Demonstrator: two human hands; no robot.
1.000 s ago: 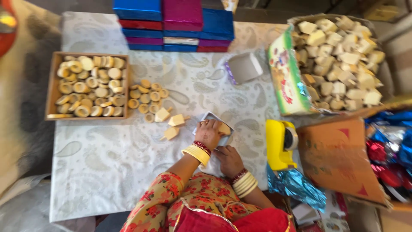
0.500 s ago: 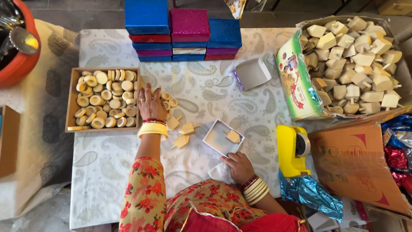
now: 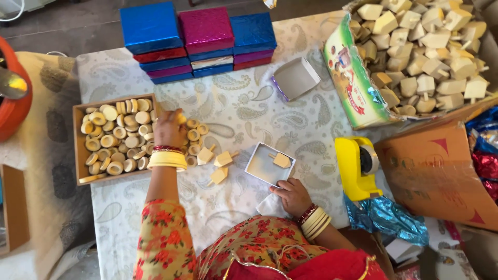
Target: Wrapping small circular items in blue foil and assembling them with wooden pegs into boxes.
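My left hand (image 3: 169, 129) reaches out over a loose heap of small wooden rings (image 3: 194, 136) beside a wooden tray of rings (image 3: 80, 155), fingers curled down onto them. My right hand (image 3: 291, 196) rests on the table at the near edge of a small open white box (image 3: 262, 168), touching it and a white paper under it. One wooden top (image 3: 280, 159) lies inside that box. Three more wooden tops (image 3: 218, 163) lie on the cloth between my hands.
Stacked blue, pink and red gift boxes (image 3: 199, 39) stand at the back. An empty open box (image 3: 295, 79) lies mid-table. A large carton of wooden tops (image 3: 425, 57) sits right, a yellow tape dispenser (image 3: 355, 166) near it, blue foil (image 3: 386, 218) below, an orange vessel (image 3: 13, 98) left.
My left hand left the small box, moved out to the left and now lies on the ring heap. My right hand stays at the box's near edge.
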